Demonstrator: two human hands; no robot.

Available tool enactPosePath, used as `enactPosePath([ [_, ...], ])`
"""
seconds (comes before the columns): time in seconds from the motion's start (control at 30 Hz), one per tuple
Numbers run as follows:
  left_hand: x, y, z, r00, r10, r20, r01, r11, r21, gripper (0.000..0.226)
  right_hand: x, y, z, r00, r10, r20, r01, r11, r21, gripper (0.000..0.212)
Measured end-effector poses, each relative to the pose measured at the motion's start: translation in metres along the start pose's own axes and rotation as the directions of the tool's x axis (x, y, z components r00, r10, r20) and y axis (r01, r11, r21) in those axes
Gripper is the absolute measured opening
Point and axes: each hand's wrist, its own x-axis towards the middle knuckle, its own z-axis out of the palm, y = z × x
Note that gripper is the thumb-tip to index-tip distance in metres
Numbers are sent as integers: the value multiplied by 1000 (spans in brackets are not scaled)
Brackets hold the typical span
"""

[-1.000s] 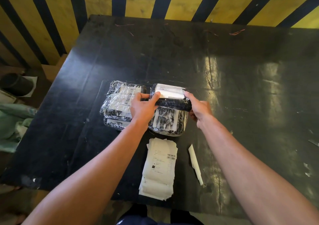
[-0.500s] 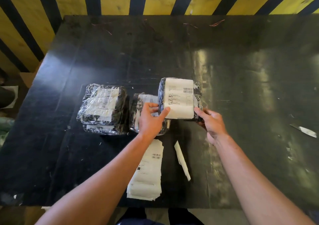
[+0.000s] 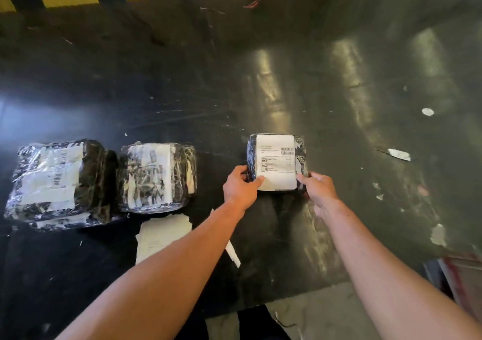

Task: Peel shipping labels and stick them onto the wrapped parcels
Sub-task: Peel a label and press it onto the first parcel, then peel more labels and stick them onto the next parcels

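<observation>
A: Largest first: the table [image 3: 339, 83], dark and glossy, fills the view. What lies on it?

B: At left I see a stack [image 3: 60, 180] of wrapped parcels, and just beside it a single pack [image 3: 156, 177], both in clear film. Right of centre is the parcel [image 3: 277, 163] I am handling, well apart from those two, with a white label [image 3: 276, 162] on its top face.

A: And the hands?

B: My left hand [image 3: 241, 187] grips the parcel's near left corner, thumb pressed on the label's lower edge. My right hand [image 3: 319, 189] holds the near right corner, fingers curled at the side.

A: How will it handle?

B: I judge it light and soft, the film slick, so I would hold it by opposite edges, never by the label alone.

A: Anything unclear?

B: The sheets [image 3: 164, 235] near my left forearm are partly covered by it, and a white strip [image 3: 233, 253] peeks out beside it. I cannot read the print, nor tell whether the label's lower margin is fully stuck. Scraps [image 3: 399, 154] dot the right side.
</observation>
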Motion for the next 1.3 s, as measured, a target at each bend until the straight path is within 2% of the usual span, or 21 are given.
enactPosePath([
  [0.2, 14, -6, 31, 998, -56, -34, 57, 998, 37, 65, 22, 12, -10, 999, -13, -40, 6, 986, -168, 36],
  [0.37, 11, -13, 26, 1000, 15, -22, -12, 991, 135, 67, 24, 15, -11, 991, -77, -110, 43, 957, -286, 51],
  [0.43, 3, -16, 12, 999, 50, -7, -49, 987, 153, 63, 16, 14, -10, 976, -153, -158, 84, 923, -375, 58],
  [0.53, -23, -30, -24, 991, 132, 26, -134, 980, 144, 51, -14, 16, -2, 891, -406, -204, 247, 811, -530, 48],
  [0.6, -46, -48, -54, 981, 195, 25, -196, 973, 125, 39, -38, 23, 10, 823, -544, -164, 365, 726, -583, 38],
  [0.73, -86, -95, -117, 975, 199, -99, -188, 975, 115, 19, -86, 49, 48, 768, -640, 9, 547, 649, -529, 27],
  [0.8, -102, -122, -147, 965, 145, -220, -128, 988, 90, 15, -113, 63, 72, 805, -583, 115, 562, 684, -465, 20],
  [0.9, -121, -161, -183, 918, 36, -396, -22, 999, 39, 11, -142, 85, 109, 868, -426, 255, 496, 772, -398, 7],
  [0.97, -128, -183, -197, 886, -32, -462, 43, 999, 14, 13, -157, 99, 134, 890, -322, 324, 436, 810, -392, 7],
  [1.1, -129, -206, -206, 889, -141, -435, 155, 988, -3, 30, -177, 115, 179, 915, -174, 364, 327, 848, -417, 23],
  [1.2, -126, -211, -205, 921, -159, -355, 168, 986, -6, 28, -185, 116, 201, 948, -113, 299, 234, 882, -409, 35],
  [1.3, -123, -214, -206, 930, -159, -330, 179, 983, 31, 27, -184, 118, 210, 971, -74, 229, 167, 894, -416, 34],
])
